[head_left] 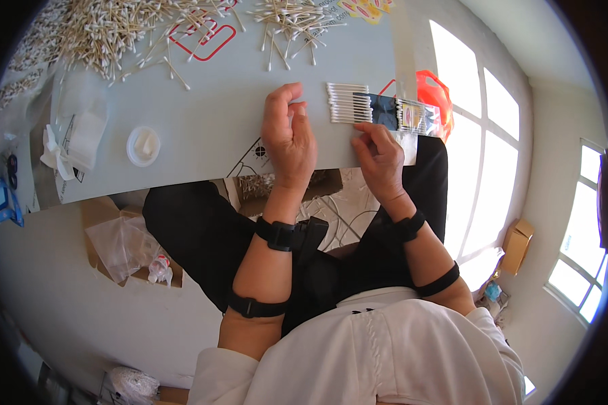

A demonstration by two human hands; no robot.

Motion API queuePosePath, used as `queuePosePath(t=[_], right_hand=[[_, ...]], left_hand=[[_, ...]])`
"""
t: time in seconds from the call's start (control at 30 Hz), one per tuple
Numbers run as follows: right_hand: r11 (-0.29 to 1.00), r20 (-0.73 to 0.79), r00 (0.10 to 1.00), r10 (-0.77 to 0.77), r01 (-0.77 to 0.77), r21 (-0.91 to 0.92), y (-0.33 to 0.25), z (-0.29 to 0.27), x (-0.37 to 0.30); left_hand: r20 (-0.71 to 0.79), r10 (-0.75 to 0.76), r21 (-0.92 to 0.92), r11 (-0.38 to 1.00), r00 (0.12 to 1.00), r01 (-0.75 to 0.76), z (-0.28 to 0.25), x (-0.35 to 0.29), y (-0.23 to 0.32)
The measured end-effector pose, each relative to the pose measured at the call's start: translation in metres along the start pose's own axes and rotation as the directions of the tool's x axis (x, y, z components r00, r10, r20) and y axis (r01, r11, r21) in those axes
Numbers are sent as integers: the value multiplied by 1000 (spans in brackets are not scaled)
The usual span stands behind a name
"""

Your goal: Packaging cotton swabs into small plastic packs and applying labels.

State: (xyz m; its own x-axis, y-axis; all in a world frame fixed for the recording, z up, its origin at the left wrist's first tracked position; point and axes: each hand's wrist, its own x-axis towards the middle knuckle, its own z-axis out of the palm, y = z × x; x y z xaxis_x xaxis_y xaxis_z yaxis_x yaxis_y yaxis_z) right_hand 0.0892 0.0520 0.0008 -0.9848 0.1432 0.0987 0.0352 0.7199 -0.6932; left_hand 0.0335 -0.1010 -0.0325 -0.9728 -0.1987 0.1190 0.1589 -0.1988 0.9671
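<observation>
My left hand (pixel 289 138) is raised over the table's near edge, its fingers bent and its thumb and forefinger apart, with nothing visible in it. To its right, my right hand (pixel 382 158) reaches to the near side of a neat row of cotton swabs (pixel 348 102). The forefinger tip is at the row's lower edge, and the thumb stands a little apart from it. The swabs lie parallel, their right ends over a dark blue card or packet (pixel 384 111). More lined-up swabs in clear wrapping (pixel 412 116) lie beside it.
Loose swabs form a large pile (pixel 108 34) at the far left and a smaller heap (pixel 290 23) at the far middle. A small round white tub (pixel 143 146) stands left on the grey table (pixel 203 121). A red plastic bag (pixel 434 94) hangs at the right edge. Boxes sit below.
</observation>
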Motion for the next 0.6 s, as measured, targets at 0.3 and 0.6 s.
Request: queuePosePath(t=[0.3, 0.6], right_hand=[[988, -13, 1000, -26, 28, 150, 10, -11, -7], [979, -50, 997, -54, 63, 192, 21, -24, -10]], left_hand=[[219, 162, 296, 929, 962, -223, 4, 5, 13], [657, -78, 728, 320, 749, -606, 22, 3, 28]])
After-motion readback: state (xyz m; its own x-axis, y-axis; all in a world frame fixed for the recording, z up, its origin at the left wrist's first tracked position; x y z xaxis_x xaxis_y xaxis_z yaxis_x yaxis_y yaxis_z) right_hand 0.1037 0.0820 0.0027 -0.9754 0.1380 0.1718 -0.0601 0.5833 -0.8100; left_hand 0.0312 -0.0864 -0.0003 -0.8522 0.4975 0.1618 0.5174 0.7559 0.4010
